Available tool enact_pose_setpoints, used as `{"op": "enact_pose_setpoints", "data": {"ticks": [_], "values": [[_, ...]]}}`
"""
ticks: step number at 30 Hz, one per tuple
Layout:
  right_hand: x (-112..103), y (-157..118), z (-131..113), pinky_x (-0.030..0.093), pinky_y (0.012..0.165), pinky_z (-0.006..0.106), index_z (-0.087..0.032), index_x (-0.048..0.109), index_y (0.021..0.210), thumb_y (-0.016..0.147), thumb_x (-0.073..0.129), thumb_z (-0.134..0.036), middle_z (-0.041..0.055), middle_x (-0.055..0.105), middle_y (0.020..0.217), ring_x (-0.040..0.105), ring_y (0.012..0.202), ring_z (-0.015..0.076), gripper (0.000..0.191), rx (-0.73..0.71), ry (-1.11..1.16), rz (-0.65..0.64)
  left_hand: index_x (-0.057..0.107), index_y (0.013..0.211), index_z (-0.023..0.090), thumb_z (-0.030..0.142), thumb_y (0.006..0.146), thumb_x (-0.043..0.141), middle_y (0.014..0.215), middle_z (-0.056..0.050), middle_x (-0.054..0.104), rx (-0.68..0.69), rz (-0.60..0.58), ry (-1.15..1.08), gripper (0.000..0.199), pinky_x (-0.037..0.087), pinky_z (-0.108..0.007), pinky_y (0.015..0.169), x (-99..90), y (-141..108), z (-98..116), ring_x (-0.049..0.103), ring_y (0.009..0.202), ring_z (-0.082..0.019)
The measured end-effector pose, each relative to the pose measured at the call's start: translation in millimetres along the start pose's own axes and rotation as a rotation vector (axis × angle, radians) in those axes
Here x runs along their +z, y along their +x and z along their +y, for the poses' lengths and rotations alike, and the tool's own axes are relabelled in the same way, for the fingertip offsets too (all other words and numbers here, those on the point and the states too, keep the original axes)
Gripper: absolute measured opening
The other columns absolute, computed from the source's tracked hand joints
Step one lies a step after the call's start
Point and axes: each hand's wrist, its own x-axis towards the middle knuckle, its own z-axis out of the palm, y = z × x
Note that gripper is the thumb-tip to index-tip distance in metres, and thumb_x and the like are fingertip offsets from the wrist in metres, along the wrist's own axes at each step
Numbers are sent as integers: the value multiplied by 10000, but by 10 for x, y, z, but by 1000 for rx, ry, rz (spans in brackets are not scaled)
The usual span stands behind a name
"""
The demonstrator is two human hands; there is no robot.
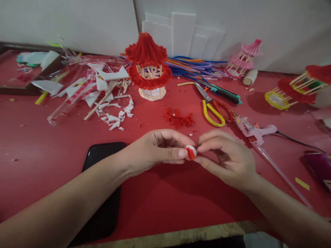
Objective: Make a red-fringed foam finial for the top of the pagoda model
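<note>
Between my two hands is a small red and white piece, too small to name more exactly. My left hand pinches it between thumb and fingers from the left. The fingertips of my right hand close on its right edge. Just beyond the hands lies a little heap of red scraps. Behind that stands a small pagoda-like model with red fuzzy roofs and pale stick posts on a white base.
A phone lies beneath my left forearm. Scissors, a cutter knife and a corded pink glue gun are at right. White offcuts scatter at left. Pipe cleaners and white boards are at the wall.
</note>
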Motion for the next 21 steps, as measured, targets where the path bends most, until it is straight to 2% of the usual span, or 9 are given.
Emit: {"op": "enact_pose_setpoints", "data": {"ticks": [3, 6, 8, 10, 13, 15, 17, 21], "values": [[-40, 34, -11, 541, 791, 259, -214, 646, 937, 832, 727, -190, 18, 686, 912, 653, 861, 128, 135, -39, -147, 5, 760, 869, 156, 160, 751, 815, 834, -18, 757, 19, 37, 21, 131, 576, -128, 685, 7, 11, 6, 703, 722, -72], [-243, 78, 29, 538, 833, 316, -232, 649, 939, 840, 712, -236, 31, 704, 935, 665, 893, 171, 118, -46, -421, 87, 747, 884, 184, 158, 760, 807, 854, -12, 760, 18, 86, -21, 140, 595, -162, 708, -3, 2, 22, 726, 771, -101], [-488, 73, 117, 535, 831, 334, -229, 654, 960, 870, 650, -224, 50, 710, 938, 671, 904, 194, 91, 45, -679, 195, 745, 888, 194, 158, 765, 804, 878, -6, 761, 34, 119, -43, 141, 602, -176, 736, -13, -5, 32, 734, 808, -112], [-781, 19, 257, 535, 848, 366, -197, 649, 1048, 875, 587, -207, 100, 707, 1018, 677, 952, 235, 184, 270, -899, 213, 747, 886, 187, 152, 759, 808, 884, -3, 756, 63, 147, -47, 146, 601, -173, 757, -19, -6, 38, 729, 828, -107], [-1176, -133, 511, 470, 996, 482, -105, 557, 1254, 820, 469, -115, 212, 618, 1263, 580, 1209, 345, 443, 596, -1079, 21, 748, 882, 176, 141, 736, 824, 875, 3, 746, 99, 190, -38, 168, 600, -158, 746, -24, 3, 43, 709, 800, -83], [-1340, -239, 658, 459, 1023, 481, -72, 453, 1357, 786, 430, -92, 233, 571, 1339, 537, 1277, 342, 573, 746, -1060, -147, 745, 862, 170, 149, 733, 827, 868, 7, 741, 112, 212, -36, 154, 601, -152, 729, -29, 9, 46, 699, 779, -74], [-1428, -325, 766, 475, 1013, 467, -102, 413, 1394, 770, 414, -89, 198, 582, 1351, 572, 1248, 316, 624, 782, -1038, -243, 738, 841, 165, 157, 745, 819, 862, 4, 740, 116, 220, -42, 125, 605, -156, 721, -40, 10, 50, 699, 772, -76], [-1516, -421, 881, 533, 922, 428, -150, 554, 1264, 775, 438, -151, 156, 639, 1302, 643, 1147, 304, 503, 703, -1128, -332, 730, 877, 180, 153, 757, 809, 837, 2, 742, 131, 216, -63, 146, 613, -176, 710, -72, 7, 47, 708, 741, -86]]}}
